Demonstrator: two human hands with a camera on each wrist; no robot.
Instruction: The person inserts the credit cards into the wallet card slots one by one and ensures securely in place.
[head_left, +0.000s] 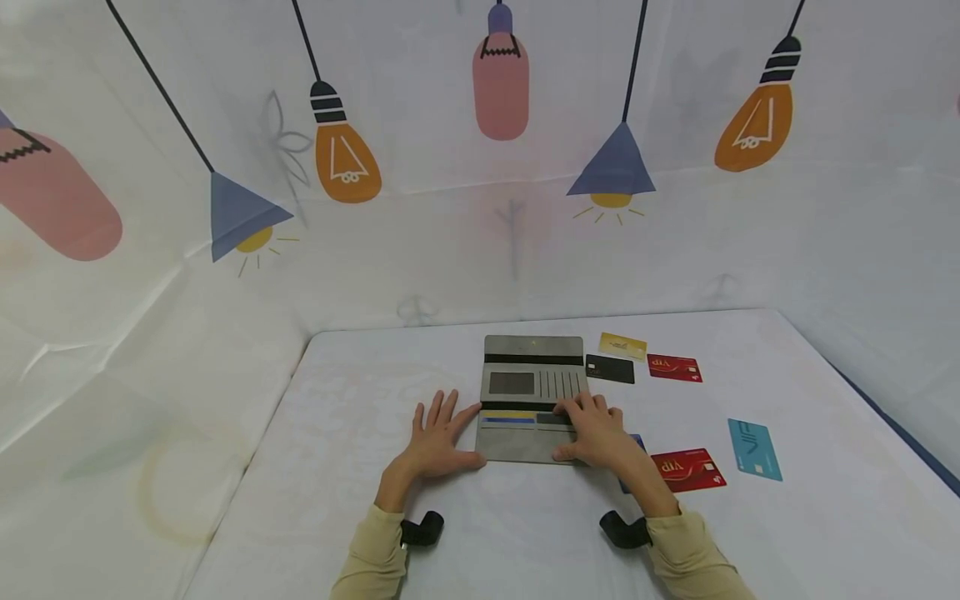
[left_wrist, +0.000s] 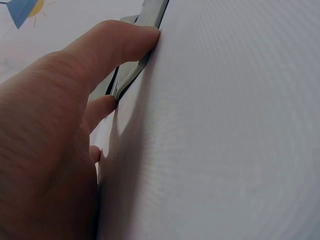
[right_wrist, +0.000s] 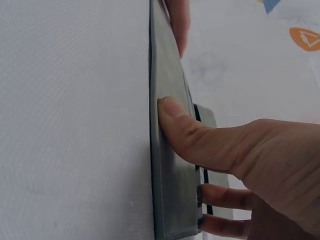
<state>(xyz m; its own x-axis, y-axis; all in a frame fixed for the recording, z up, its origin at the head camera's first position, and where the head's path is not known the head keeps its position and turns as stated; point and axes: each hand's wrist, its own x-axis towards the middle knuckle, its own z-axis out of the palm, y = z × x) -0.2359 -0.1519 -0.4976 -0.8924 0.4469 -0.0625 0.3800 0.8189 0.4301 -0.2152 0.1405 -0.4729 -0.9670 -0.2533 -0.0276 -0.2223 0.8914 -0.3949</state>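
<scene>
Fingers point(head_left: 581, 406) of the right hand point(head_left: 596, 433) are pressing a card into the wallet point(head_left: 532, 398) (lower centre); left hand point(head_left: 438, 437), flat, is steadying; slide squarely.

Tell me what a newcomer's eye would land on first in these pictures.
First, the grey wallet lying open mid-table, with the left hand flat beside its left edge and the right hand resting on its lower right part. Next, the cards spread to the right: a gold one, a black one, two red ones and a teal one.
</scene>
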